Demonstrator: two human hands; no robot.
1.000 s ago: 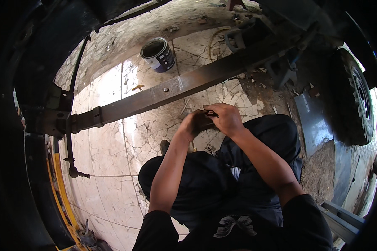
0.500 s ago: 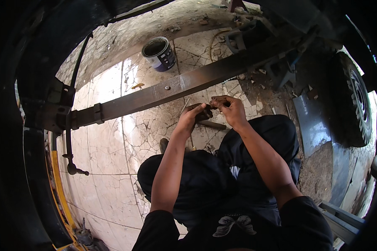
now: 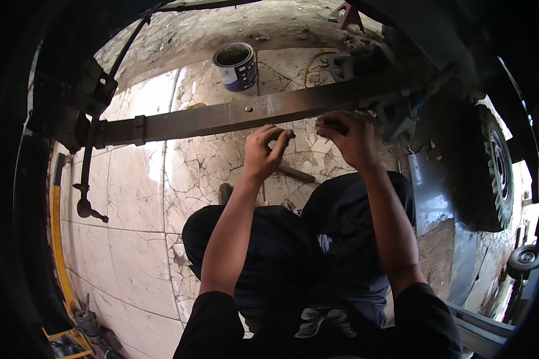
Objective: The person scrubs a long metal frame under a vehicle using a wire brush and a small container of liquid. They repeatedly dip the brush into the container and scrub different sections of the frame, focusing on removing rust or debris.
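Observation:
My left hand [image 3: 265, 151] is just below the middle of a long rusty metal beam [image 3: 191, 122]. Its thumb and forefinger are pinched together, with a small dark bit at their tips that I cannot make out. Level with it, my right hand [image 3: 354, 140] is raised to the right, with a gap between the two. Its fingers curl toward the thumb, and whatever they hold, if anything, is too dark to name. A round bolt head or pin [image 3: 248, 109] shows on the beam's face. Below the hands, a short brown bar [image 3: 296, 174] lies on the cracked tiles.
Beyond the beam stands an open paint can [image 3: 238, 78]. A knobbly vehicle tire [image 3: 498, 170] is at the right, above a grey metal sheet [image 3: 431, 197]. At left hang a rod with a ball joint [image 3: 85, 206] and a yellow frame [image 3: 58, 239]. Dark vehicle parts surround me.
My hands, close together before with fingertips meeting, have moved apart and up toward the beam. The view has shifted, so the beam and can appear higher.

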